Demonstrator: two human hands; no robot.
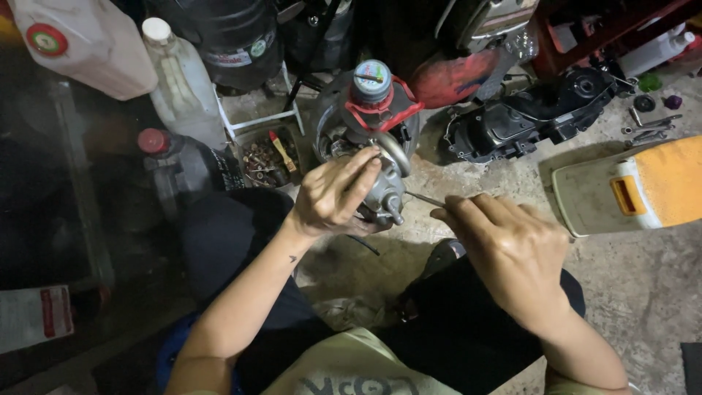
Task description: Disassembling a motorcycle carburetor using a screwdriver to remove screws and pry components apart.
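There, over the concrete floor, the left hand was curled around a small grey metal carburettor, fingers wrapped tight on its body, holding it above the person's knees. The right hand pinched a thin metal rod between closed fingertips, its tip touching the carburettor's side. Just behind stood a red-framed pressure gauge. A plastic bottle stood to the left, and a black engine cover lay to the right.
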